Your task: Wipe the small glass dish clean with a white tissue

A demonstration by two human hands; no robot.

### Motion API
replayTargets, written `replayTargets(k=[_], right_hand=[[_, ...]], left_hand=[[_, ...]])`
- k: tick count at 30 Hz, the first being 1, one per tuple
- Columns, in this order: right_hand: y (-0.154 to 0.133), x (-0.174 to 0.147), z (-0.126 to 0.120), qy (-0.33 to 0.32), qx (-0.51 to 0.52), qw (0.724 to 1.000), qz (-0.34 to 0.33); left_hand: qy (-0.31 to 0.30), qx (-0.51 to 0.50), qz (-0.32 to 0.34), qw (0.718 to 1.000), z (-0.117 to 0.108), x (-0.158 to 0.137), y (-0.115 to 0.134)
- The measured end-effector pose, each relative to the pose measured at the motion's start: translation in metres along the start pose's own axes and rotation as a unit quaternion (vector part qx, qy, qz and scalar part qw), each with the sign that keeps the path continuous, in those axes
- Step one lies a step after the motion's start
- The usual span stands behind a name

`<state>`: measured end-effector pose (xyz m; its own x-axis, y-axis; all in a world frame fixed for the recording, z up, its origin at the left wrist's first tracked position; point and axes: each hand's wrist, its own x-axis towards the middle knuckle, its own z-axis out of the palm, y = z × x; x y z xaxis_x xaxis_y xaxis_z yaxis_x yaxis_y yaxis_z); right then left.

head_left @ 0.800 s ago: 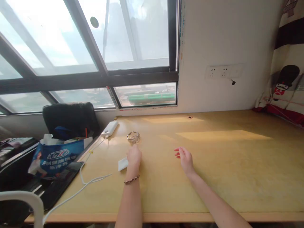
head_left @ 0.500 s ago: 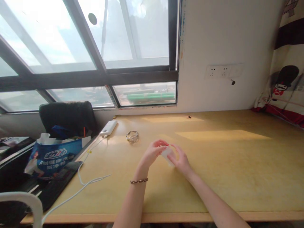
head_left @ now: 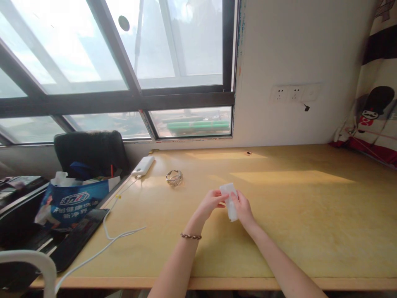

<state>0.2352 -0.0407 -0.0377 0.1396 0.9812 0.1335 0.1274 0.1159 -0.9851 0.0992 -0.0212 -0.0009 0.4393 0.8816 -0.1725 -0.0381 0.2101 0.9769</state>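
Between my hands, over the middle of the wooden table, is a folded white tissue, a narrow upright strip tilted slightly. My left hand pinches its left edge with thumb and fingers; a braided bracelet circles that wrist. My right hand grips the right side, its thumb on the front face and its other fingers mostly hidden behind. A silvery bracelet-like coil lies on the table, beyond my left hand and to its left.
A white power bank with a white cable lies along the table's left edge. Left of the table are a blue printed bag, a black chair and a white curved rail. A small dark item lies near the wall.
Both hands have moved slightly right with the tissue. It has turned more upright and more of its face shows. My left hand has shifted from its top to its left edge.
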Motion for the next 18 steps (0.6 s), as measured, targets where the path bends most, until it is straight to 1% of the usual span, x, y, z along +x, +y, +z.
replayTargets(k=[2, 4, 5, 7, 9, 11, 13, 15, 16, 18], right_hand=[[0.002, 0.0, 0.0, 0.025, -0.026, 0.999, -0.003], [0.001, -0.002, 0.0, 0.053, -0.036, 0.998, -0.025], [-0.001, -0.003, 0.001, 0.049, -0.031, 0.998, -0.036], [-0.005, -0.004, 0.001, 0.006, -0.009, 0.999, -0.041], [-0.008, -0.005, 0.001, -0.033, 0.012, 0.999, -0.017], [-0.009, -0.005, 0.0, -0.041, 0.032, 0.999, 0.011], [-0.007, -0.002, -0.002, -0.033, 0.062, 0.997, 0.033], [-0.003, 0.001, -0.005, -0.009, 0.08, 0.995, 0.054], [-0.001, 0.003, -0.006, 0.013, 0.076, 0.995, 0.064], [0.002, 0.006, -0.01, 0.062, 0.047, 0.994, 0.074]], left_hand=[[0.01, 0.007, 0.014, 1.0, 0.002, 0.001, -0.002], [0.038, 0.013, 0.024, 0.999, 0.004, 0.003, -0.004], [0.053, 0.014, 0.028, 0.998, 0.004, 0.004, -0.005], [0.067, 0.011, 0.033, 0.997, 0.004, 0.006, -0.006], [0.065, 0.004, 0.034, 0.997, 0.004, 0.008, -0.007], [0.063, 0.009, 0.034, 0.997, 0.004, 0.009, -0.008], [0.064, 0.026, 0.039, 0.997, 0.003, 0.011, -0.009], [0.075, 0.047, 0.044, 0.995, -0.001, 0.013, -0.009], [0.095, 0.057, 0.041, 0.993, -0.005, 0.014, -0.008], [0.168, 0.067, 0.024, 0.983, -0.019, 0.016, -0.006]])
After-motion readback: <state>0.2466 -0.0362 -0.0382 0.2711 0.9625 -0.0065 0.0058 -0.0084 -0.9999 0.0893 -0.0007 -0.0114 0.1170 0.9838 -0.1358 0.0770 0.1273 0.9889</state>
